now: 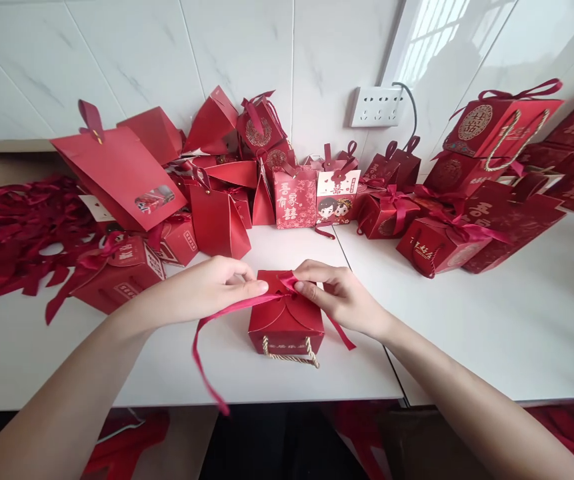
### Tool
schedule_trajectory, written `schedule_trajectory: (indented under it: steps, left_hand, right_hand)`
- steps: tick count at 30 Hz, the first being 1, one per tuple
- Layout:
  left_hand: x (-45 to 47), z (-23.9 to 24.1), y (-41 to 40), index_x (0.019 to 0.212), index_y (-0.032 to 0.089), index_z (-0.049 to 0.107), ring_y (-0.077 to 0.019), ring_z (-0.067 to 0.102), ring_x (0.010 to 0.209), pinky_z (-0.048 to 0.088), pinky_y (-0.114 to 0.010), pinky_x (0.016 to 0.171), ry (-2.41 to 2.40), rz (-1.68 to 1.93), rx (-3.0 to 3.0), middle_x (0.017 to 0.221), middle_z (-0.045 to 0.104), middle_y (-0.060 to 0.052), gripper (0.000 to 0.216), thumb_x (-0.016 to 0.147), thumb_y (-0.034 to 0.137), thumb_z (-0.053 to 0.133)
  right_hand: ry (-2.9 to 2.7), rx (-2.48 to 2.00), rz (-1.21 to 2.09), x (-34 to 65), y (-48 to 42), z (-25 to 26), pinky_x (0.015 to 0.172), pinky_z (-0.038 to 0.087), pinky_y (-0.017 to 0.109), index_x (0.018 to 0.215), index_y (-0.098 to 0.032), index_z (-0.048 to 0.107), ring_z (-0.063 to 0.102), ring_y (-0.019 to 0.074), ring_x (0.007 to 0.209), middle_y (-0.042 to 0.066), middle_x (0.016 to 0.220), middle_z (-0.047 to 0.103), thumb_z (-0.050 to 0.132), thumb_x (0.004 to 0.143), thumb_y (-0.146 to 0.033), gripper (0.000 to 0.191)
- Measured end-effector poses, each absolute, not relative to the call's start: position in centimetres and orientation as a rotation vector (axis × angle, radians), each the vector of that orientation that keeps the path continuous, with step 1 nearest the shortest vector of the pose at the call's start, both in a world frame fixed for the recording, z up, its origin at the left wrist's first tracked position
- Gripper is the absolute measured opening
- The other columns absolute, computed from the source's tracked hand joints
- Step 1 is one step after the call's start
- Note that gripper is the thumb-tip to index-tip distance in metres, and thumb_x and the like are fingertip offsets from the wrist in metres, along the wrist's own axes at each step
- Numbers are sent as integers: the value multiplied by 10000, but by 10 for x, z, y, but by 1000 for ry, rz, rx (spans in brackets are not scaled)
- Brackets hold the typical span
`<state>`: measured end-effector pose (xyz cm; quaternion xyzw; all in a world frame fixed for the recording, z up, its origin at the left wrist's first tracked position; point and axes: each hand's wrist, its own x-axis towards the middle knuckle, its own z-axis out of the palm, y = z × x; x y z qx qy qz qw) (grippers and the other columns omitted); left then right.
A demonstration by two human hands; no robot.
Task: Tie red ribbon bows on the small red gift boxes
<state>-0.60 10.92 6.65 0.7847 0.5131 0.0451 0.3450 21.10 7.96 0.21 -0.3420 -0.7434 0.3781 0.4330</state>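
A small red gift box [287, 323] with a gold rope handle [291, 359] stands on the white table in front of me. A dark pink ribbon [231, 308] runs through the top of the box, where it forms a small loop. My right hand [334, 293] pinches that loop between thumb and fingers, over the box's right side. At the box's upper left, my left hand [221, 290] is closed with the thumb along the ribbon's long end. That end hangs down past the table's front edge; a shorter tail lies to the right of the box.
Red gift boxes and bags crowd the back of the table, including a tall bag [119, 177] at left and stacked boxes [501, 130] at right. A heap of loose ribbons [21, 233] lies far left. A power outlet [377, 107] is on the tiled wall.
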Motion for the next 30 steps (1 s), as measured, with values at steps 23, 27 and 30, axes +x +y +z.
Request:
schedule_trajectory:
  steps: [23,27,30]
  left_hand:
    - [19,103,92,748,237,675,-142,526,594,340,-246,517,1148,45,2606,811,602,-11,272,840,300,427]
    - [27,108,100,824,254,684,-161,587,750,390,-239,609,1033,82,2667,905,634,-5,229,826,235,456]
    - [30,109,108,962,283,670,-158,611,789,411,-229,626,1010,147,2578,975,664,14,238,805,229,500]
  right_hand:
    - [-1749,-978,921,191,83,12,672,459,237,777,-166,655,607,113,705,0,783,694,507,786,-126,154]
    - [-1657,-938,1017,191,85,8,670,471,256,777,-173,581,612,129,708,-6,752,670,565,760,-177,24]
    - [-1553,-907,1133,190,87,4,696,489,289,855,-197,505,640,154,728,-14,743,675,653,716,-228,206]
